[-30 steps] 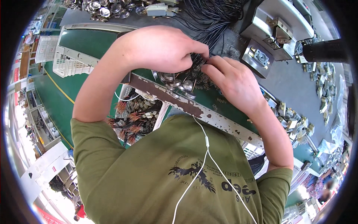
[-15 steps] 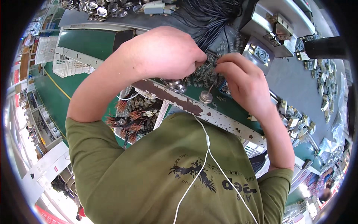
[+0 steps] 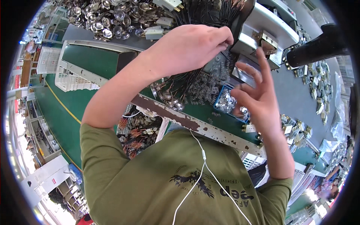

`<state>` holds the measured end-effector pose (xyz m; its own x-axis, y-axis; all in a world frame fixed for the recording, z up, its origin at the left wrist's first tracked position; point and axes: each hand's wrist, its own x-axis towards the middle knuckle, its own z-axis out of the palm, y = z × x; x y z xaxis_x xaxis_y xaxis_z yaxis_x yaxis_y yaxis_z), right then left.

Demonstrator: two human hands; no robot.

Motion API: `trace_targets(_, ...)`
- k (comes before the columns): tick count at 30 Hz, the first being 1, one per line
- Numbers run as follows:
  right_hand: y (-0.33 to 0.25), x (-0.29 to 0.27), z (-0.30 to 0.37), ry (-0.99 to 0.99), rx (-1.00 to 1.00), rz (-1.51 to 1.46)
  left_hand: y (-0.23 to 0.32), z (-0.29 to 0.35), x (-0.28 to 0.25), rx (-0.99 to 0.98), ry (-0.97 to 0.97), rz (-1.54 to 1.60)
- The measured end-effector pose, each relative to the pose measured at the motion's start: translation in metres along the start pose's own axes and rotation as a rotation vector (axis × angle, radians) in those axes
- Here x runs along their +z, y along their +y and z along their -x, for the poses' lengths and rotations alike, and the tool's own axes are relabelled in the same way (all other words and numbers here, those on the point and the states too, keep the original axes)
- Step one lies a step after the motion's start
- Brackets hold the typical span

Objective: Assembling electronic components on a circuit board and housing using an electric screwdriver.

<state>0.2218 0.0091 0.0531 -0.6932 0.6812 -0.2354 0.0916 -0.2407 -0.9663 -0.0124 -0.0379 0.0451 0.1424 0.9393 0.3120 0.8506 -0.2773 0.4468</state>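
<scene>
Loose springs (image 3: 207,85) are suggesting unfinished work, the right hand (image 3: 259,102) is hovering, grip released, but whether the left hand (image 3: 195,45) is grasping is unclear.

A workbench (image 3: 196,111) carries everything here, its top green near the front and grey farther off, its pale front edge (image 3: 221,138) chipped to brown. Silver round cups (image 3: 112,18) lie heaped at the far left, with pale plug blocks (image 3: 153,33) just beside them. Black cables (image 3: 202,15) spread across the far middle. Nearer, coil springs (image 3: 204,88) lie in a loose pile, between more silver round pieces (image 3: 171,101) and a blue box (image 3: 230,115) of small shiny parts (image 3: 226,103). A steel fixture (image 3: 245,43) stands beyond. Small metal-and-white assemblies (image 3: 318,84) scatter rightward, beside what seems to be clear plastic sheeting (image 3: 337,92), bent by the lens
</scene>
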Motion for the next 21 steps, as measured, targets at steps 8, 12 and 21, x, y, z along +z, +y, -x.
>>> trace_targets(8, -0.021, -0.046, -0.016, -0.086, -0.297, 1.728, -0.037, -0.021, 0.023, 0.216, 0.18, -0.157)
trace_targets(12, -0.002, -0.053, 0.007, -0.097, -0.254, 1.043, -0.052, -0.017, 0.023, 0.205, 0.165, -0.103)
trace_targets(21, -0.02, -0.079, 0.007, -0.194, 0.278, 0.495, -0.006, -0.028, 0.02, 0.179, 0.161, 0.107)
